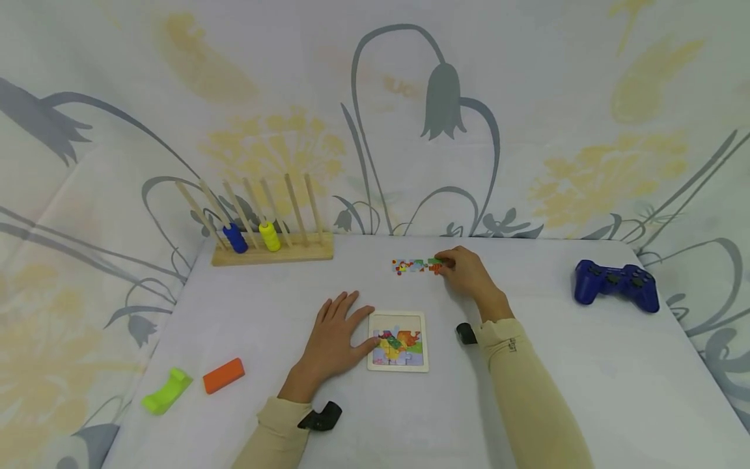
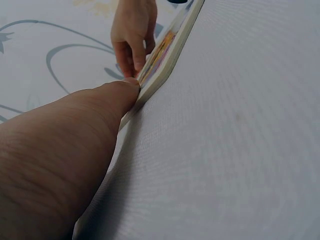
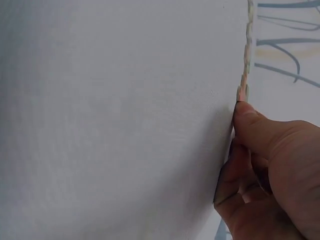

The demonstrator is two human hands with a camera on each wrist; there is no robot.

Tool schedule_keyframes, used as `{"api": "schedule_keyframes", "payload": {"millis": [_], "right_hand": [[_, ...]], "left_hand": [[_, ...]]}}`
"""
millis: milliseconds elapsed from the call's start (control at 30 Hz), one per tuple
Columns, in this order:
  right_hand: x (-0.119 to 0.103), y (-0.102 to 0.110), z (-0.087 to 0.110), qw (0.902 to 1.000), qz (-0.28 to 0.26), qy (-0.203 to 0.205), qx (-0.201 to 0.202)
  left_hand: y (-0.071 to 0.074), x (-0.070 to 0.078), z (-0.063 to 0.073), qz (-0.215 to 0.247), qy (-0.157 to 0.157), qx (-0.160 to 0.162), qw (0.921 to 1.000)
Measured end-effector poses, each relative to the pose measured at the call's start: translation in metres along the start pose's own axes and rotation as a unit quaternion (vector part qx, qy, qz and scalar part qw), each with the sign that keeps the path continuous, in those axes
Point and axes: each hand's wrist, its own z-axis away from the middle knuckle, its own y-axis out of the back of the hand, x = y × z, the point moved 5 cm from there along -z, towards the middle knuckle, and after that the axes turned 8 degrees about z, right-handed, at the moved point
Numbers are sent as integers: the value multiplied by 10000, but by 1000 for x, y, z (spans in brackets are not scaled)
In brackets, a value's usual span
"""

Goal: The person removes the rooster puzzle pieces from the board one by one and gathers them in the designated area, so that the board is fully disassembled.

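Note:
A square jigsaw puzzle tray [image 1: 398, 369] with a pale rim lies mid-table, its lower part filled with colourful pieces and its upper part bare. My left hand [image 1: 333, 345] rests on the table with fingers spread, thumb and index finger touching the tray's left rim; the left wrist view also shows the thumb [image 2: 120, 92] against that rim. Farther back, loose puzzle pieces [image 1: 413, 266] lie in a row. At the row's right end my right hand [image 1: 465, 270] pinches a puzzle piece [image 1: 435, 262] between thumb and curled fingers, which partly hide it.
A wooden peg rack [image 1: 275, 254] with blue and yellow beads stands at the back left. An orange block [image 1: 224, 376] and a green curved block [image 1: 166, 391] lie at the front left. A blue game controller [image 1: 616, 285] sits at the right.

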Motion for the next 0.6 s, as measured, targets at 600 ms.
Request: {"api": "schedule_keyframes", "payload": {"millis": [600], "right_hand": [[5,-3,14,9961,-761,-433,-76]], "left_hand": [[3,3,0,-20,-60,-27,10000]]}}
